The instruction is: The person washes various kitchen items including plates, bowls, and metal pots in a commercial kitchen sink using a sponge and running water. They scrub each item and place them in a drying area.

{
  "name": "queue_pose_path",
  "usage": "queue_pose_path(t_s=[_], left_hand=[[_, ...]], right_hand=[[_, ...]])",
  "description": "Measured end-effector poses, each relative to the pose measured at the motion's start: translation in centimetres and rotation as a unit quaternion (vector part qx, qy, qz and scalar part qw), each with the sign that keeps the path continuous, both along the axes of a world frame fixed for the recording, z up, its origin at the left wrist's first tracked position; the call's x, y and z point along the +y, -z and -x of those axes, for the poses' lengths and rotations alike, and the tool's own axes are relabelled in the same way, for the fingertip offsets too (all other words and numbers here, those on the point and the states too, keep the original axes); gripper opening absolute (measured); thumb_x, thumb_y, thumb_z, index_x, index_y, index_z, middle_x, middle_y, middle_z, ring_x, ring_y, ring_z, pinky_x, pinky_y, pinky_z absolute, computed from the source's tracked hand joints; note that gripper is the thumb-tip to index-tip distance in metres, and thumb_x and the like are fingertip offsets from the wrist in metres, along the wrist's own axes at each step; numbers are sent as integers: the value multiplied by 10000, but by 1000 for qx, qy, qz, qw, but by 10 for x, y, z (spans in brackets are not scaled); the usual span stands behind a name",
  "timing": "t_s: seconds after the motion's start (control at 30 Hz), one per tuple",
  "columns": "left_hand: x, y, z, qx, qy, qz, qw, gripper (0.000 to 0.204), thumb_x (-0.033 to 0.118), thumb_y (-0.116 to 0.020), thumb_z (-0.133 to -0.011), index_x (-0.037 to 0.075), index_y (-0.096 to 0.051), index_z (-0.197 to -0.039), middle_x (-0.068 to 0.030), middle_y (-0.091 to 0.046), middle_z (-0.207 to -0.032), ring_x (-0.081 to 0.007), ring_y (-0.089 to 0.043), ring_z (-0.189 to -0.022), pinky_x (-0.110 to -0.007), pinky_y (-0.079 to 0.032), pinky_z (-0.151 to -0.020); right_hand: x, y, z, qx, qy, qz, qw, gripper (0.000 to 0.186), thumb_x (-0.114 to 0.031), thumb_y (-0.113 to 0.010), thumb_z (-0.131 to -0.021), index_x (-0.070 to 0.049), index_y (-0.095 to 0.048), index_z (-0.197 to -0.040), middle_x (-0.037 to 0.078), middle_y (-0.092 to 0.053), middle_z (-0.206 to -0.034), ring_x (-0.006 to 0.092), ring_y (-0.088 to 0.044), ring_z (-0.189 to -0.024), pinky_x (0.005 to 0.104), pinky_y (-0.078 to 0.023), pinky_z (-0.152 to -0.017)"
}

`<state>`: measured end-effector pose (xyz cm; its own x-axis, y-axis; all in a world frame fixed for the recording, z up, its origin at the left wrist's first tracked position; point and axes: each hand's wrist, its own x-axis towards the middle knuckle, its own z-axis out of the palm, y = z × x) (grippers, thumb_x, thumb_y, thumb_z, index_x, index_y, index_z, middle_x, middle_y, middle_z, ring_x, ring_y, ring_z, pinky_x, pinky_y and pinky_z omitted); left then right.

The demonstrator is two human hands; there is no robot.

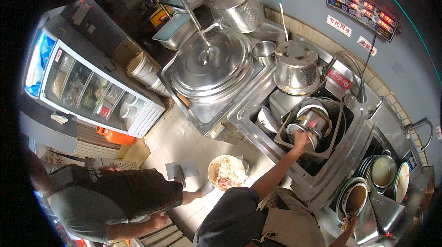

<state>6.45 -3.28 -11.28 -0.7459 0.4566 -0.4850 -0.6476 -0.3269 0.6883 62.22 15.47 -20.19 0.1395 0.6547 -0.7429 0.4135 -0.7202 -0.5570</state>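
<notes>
My left hand (pixel 302 138) reaches into the sink at the centre right, fingers closed around the rim of a white bowl (pixel 293 129). That bowl leans against a steel pot (pixel 314 121) in a rectangular steel pan (pixel 323 154). Another white bowl (pixel 309 104) lies behind the pot. At the lower right my right hand (pixel 350 220) is closed on the near edge of a brown-stained bowl (pixel 356 198). Plates (pixel 341 196) are under that bowl. Part of the right hand's grip is hard to make out.
A patterned bowl (pixel 267 120) rests in the sink's left side, near an upturned steel pot (pixel 297 65). A large lidded pot (pixel 209 65) stands farther left. A waste bucket (pixel 226 172) sits on the floor. Another person (pixel 115 196) is at the left.
</notes>
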Motion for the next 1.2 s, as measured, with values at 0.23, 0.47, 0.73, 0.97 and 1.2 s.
queue_pose_path(t_s=[0.23,0.47,0.73,0.97,1.2], left_hand=[[-11,55,-5,5,88,13,996,110,65,-554,-752,20,-491,-674,-36,-477,-623,-159,-470,-530,-318,-436,-522],[-16,61,-14,-32,147,-39,988,272,162,-605,-725,-78,-586,-853,-183,-604,-856,-282,-617,-815,-395,-534,-739],[-26,101,-32,-82,123,-56,987,271,153,-601,-752,-75,-569,-894,-208,-596,-871,-317,-640,-796,-423,-545,-732],[-37,107,-29,-16,143,-73,987,195,103,-560,-786,-6,-531,-946,-176,-612,-797,-278,-626,-661,-430,-547,-591],[-43,120,-65,39,202,-280,938,138,142,-551,-869,18,-584,-919,-108,-621,-815,-154,-509,-492,-348,-442,-459]], right_hand=[[-26,-63,53,-58,6,-9,998,261,-279,-526,-753,-44,-504,-642,84,-485,-473,189,-406,-331,307,-329,-308],[-11,-31,44,-139,41,4,989,202,-204,-525,-801,-12,-575,-838,133,-561,-604,231,-510,-467,358,-421,-425],[49,82,-101,103,-84,-104,986,586,-476,-492,-864,-69,-425,-1279,95,-513,-1181,283,-471,-1071,433,-381,-910],[17,38,42,1,-114,-249,962,530,-431,-506,-855,-58,-463,-1229,122,-521,-1166,308,-480,-1068,442,-383,-902],[-6,-56,134,-70,-184,-387,901,423,-347,-500,-858,-33,-509,-1142,146,-561,-1053,306,-524,-950,421,-418,-814]])
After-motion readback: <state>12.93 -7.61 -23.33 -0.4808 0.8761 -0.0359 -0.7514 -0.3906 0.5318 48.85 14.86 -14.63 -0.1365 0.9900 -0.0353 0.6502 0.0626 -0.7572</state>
